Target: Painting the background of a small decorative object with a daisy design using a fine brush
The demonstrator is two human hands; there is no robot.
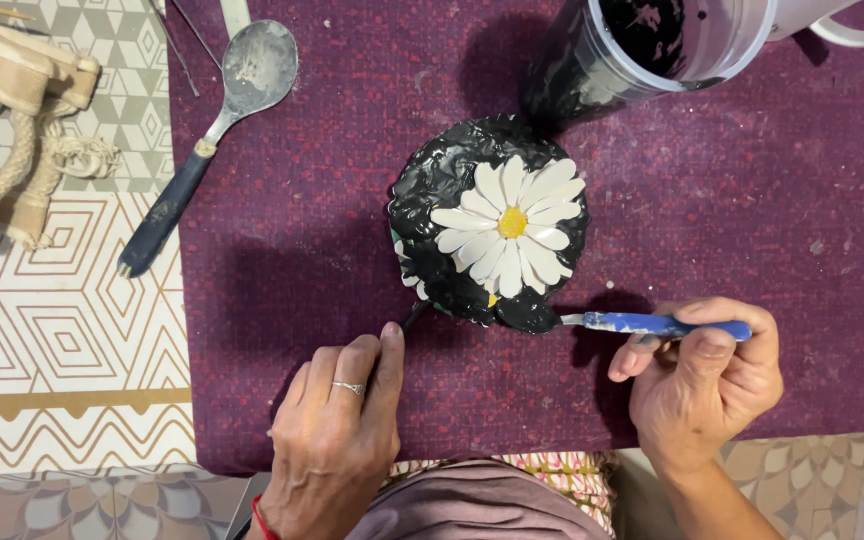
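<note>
A round piece covered in glossy black paste (442, 180) lies on a purple mat (712, 220). A white daisy with a yellow centre (509, 226) is set into its top. My right hand (702, 385) grips a blue-handled spoon (652, 325) whose black-coated tip touches the piece's lower right edge. My left hand (337, 440), with a ring on one finger, pinches a thin dark stick (414, 316) that juts from the piece's lower left edge.
A clear plastic tub smeared with black paste (652, 50) stands at the top right. A metal spoon with a dark handle (207, 135) lies at the mat's left edge. Wooden blocks tied with rope (12, 130) rest on the patterned cloth at left.
</note>
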